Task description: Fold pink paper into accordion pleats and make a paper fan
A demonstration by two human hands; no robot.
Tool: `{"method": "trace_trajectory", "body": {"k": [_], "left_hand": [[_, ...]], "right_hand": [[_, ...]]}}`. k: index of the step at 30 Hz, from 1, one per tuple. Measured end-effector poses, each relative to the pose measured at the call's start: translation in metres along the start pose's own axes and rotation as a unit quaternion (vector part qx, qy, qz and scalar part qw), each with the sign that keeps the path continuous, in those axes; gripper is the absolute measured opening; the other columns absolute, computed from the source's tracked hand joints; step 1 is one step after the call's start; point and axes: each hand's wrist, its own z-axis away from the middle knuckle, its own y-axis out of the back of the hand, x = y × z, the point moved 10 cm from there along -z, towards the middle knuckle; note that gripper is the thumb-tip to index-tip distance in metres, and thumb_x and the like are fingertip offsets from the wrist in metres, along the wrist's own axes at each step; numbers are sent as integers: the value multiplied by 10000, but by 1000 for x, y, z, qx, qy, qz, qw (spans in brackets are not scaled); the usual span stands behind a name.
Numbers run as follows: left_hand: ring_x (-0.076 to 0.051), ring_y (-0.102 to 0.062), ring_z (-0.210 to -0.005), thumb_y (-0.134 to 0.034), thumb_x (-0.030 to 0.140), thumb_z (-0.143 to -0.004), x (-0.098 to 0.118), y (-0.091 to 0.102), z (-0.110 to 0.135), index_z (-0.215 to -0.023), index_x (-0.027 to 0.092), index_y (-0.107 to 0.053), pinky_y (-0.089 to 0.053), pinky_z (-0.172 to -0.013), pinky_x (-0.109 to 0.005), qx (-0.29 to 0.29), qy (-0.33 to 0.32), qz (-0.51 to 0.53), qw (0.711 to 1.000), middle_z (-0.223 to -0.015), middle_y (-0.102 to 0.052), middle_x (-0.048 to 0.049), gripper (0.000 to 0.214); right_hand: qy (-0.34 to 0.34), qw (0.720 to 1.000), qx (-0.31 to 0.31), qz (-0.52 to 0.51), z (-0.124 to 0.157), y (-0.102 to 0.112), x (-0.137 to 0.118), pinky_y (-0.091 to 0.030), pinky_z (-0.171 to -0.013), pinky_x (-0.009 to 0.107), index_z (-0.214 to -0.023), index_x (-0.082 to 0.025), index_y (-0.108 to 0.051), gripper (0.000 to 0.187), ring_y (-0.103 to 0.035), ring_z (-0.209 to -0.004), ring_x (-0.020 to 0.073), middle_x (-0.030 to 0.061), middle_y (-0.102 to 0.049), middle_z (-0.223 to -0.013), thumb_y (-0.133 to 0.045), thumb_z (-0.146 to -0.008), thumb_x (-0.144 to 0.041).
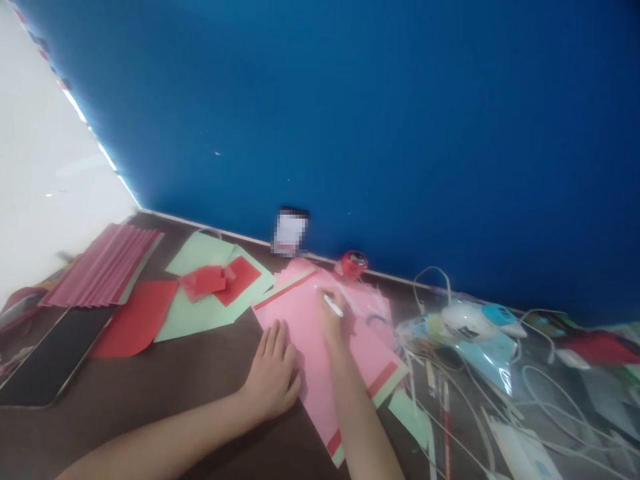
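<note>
A blue wall rises behind the brown table. On the table lies the pink sheet, with green paper and red scraps to its left and tangled white cables to its right. The left hand lies open and flat on the sheet's left edge, seemingly to pin it steady. The right hand, over the sheet's far end, is closed around a white pen, held low to the paper.

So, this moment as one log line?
left hand: flat on edge of pink paper | right hand: holds white pen over it
</note>
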Motion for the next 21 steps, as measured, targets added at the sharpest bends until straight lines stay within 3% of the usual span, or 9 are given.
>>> {"method": "trace_trajectory", "body": {"k": [4,9,15,21], "left_hand": [[-362,-86,-1347,-447,346,-798,-1,0,0,-1096,76,-514,-184,-1056,-534,1,3,10,1000,-1434,-233,-227,408],[-355,-90,-1349,-447,341,-790,-2,-1,0,-1123,82,-502,-176,-1059,-541,-1,6,13,1000,-1436,-240,-214,426],[-360,-107,-1347,-444,367,-801,-1,1,0,-1059,86,-534,-185,-1059,-540,3,6,12,1000,-1431,-251,-217,392],[-366,-110,-1344,-454,370,-802,-1,1,-1,-1049,83,-541,-192,-1055,-536,-4,8,8,1000,-1427,-260,-216,389]], "right_hand": [[-3,999,17,-41,-3,2,4,-404,-560,257,-716,-204,-570,237,-550,-632,169,22,-635,-706,-518,-698,-435],[0,1000,-2,19,-2,2,7,-396,-564,258,-731,-209,-616,241,-559,-627,178,24,-647,-693,-552,-693,-438],[7,999,34,-37,-5,6,17,-420,-604,255,-814,-189,-607,329,-576,-694,178,34,-655,-766,-495,-719,-483],[18,1000,23,1,-8,2,26,-406,-603,247,-834,-202,-620,325,-579,-702,168,26,-666,-794,-499,-710,-477]]}}
